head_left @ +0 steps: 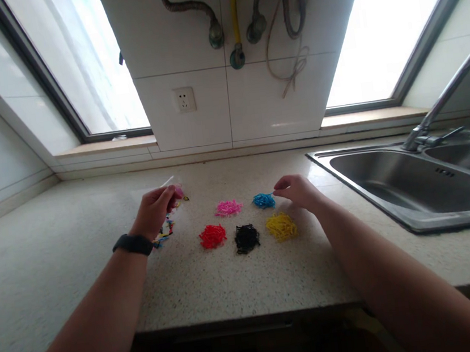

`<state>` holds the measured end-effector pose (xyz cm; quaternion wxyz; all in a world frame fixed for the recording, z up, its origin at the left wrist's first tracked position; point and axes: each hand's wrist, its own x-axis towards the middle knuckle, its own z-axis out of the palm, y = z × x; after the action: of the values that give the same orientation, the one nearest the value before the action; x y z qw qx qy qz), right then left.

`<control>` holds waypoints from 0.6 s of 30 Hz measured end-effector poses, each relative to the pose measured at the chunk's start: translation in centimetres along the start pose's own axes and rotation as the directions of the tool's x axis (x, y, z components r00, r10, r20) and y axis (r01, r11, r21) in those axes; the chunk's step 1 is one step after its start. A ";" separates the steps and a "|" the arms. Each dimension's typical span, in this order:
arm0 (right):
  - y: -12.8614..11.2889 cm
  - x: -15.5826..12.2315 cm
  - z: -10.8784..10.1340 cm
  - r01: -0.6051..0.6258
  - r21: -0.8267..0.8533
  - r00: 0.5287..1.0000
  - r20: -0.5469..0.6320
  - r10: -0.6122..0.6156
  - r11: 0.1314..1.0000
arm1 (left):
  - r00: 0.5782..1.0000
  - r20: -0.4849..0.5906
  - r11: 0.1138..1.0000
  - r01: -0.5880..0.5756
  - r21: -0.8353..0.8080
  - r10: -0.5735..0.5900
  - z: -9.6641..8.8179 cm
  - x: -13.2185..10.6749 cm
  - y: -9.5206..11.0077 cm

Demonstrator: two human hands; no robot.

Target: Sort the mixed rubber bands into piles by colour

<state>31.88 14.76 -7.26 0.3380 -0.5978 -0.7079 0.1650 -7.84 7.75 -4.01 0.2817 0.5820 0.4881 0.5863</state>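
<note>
Five heaps of what look like small rubber bands lie on the counter: a pink heap [228, 208], a blue heap [263, 200], a red heap [213, 236], a black heap [246, 238] and a yellow heap [281, 226]. My right hand [297, 191] is closed in a pinch at the right edge of the blue heap, a blue strand at its fingertips. On the left, my left hand [157, 205] is closed, thumb against fingers; something pinkish and clear shows at its tips, too blurred to name. Mixed coloured bands [165, 232] lie partly hidden beneath it.
A steel sink [411, 183] with a tap [443, 96] is set into the counter [240, 289] at the right. Behind it rises a tiled wall with a socket [185, 99] and hanging hoses [235, 16]. The counter's front edge runs below my forearms.
</note>
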 end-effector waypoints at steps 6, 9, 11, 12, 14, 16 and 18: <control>0.0 -0.1 0.4 -0.029 0.006 0.996 0.090 0.028 1.000 | 1.000 0.004 1.000 0.002 0.003 -0.002 -0.2 0.1 -0.5; -0.3 -0.2 -0.2 -0.063 0.025 0.989 0.132 0.059 0.998 | 1.000 0.006 1.000 0.002 0.005 -0.002 -0.3 0.2 -0.6; -0.6 -0.3 -0.6 -0.109 0.058 0.986 0.131 0.101 0.992 | 1.000 0.005 1.000 -0.005 0.012 0.005 -0.4 0.2 -0.7; -0.7 -0.3 -0.8 -0.133 0.082 0.985 0.119 0.122 0.988 | 1.000 0.004 1.000 -0.013 0.014 0.013 -0.4 0.3 -0.7; -1.0 -0.3 -1.0 -0.152 0.123 0.986 0.082 0.143 0.981 | 1.000 -0.009 1.000 -0.028 0.008 0.028 -0.6 0.4 -0.7; -1.1 -0.2 -1.1 -0.126 0.136 0.992 0.042 0.121 0.983 | 0.999 -0.037 0.999 -0.040 -0.015 0.040 -0.9 0.5 -0.5; -1.0 0.0 -0.9 -0.075 0.129 0.997 0.019 0.073 0.989 | 0.996 -0.073 0.998 -0.046 -0.042 0.043 -1.2 0.6 -0.3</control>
<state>31.80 14.36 -5.97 0.3648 -0.5992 -0.6753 0.2275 -9.18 8.06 -3.85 0.2635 0.5650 0.4721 0.6232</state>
